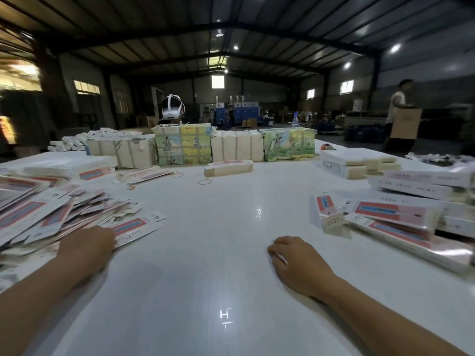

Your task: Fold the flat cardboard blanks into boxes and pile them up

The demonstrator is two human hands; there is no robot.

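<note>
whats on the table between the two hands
Nothing: the head view shows only bare white table between the left hand on the flat blanks and the right hand.

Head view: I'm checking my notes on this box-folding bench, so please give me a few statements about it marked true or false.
1. The left hand rests on the heap of flat blanks. True.
2. The right hand holds a folded box. False: it lies on the bare white table, holding no box.
3. Folded boxes are piled on the person's right. True.
4. The rubber bands lie on the floor. False: they lie on the table.
</note>
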